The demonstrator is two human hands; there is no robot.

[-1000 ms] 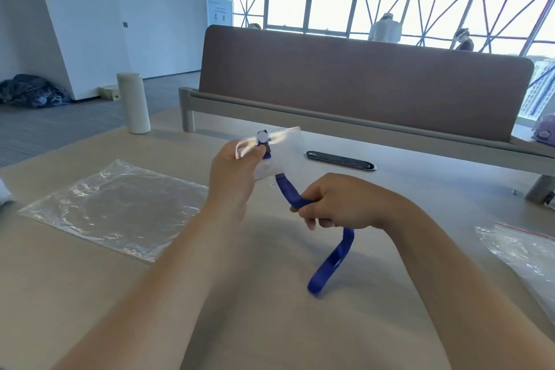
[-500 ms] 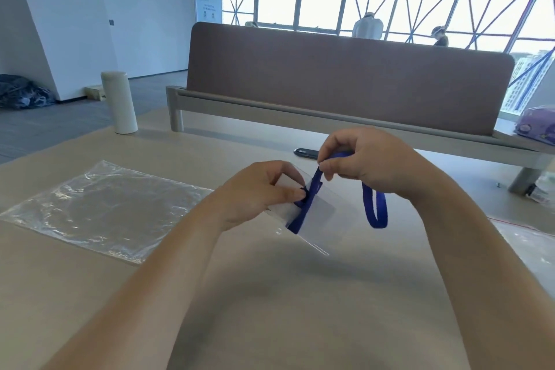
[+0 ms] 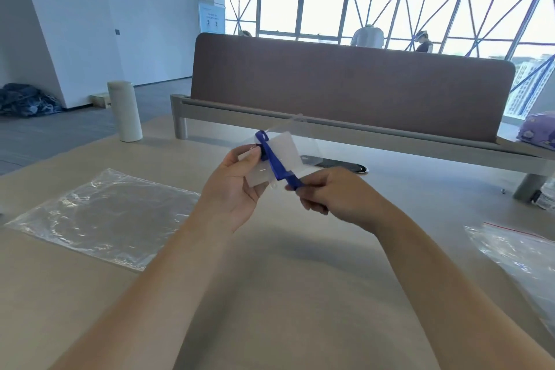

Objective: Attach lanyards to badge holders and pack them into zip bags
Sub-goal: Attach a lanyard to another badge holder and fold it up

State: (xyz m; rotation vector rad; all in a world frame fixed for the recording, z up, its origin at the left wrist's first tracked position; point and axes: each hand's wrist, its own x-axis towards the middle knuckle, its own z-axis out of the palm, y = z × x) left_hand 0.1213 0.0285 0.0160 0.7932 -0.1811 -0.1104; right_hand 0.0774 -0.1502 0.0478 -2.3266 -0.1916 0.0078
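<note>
Blue lanyard (image 3: 276, 163) runs slantwise across the front of a clear badge holder (image 3: 287, 151), from the holder's upper left corner down to the right. Both are held up in the air above the pale worktop (image 3: 270, 294), roughly over its middle.

The left grip (image 3: 237, 186) has the holder by its left edge. Its thumb lies on the front, beside the small dark fitting where the strap meets the holder, and its fingers are curled behind the plastic. The right grip (image 3: 327, 193) is closed on the lower end of the strap, pinching it between thumb and curled fingers just below the holder's bottom right corner. The strap is straight between the two.

One clear zip bag (image 3: 105, 216) lies flat on the worktop to the left, well apart from the hands. A second bag (image 3: 516, 252), with a red strip along its top, lies at the right edge and is partly cut off by the frame.

A white cylinder (image 3: 124, 111) stands upright at the far left of the worktop. A dark oval cable port (image 3: 336, 164) sits in the surface beyond the hands, partly hidden by the holder. A brown divider panel (image 3: 345, 90) rises along the far edge, and a purple patterned object (image 3: 537, 131) rests at its right end. A dark bundle (image 3: 27, 99) lies on the floor by the wall.
</note>
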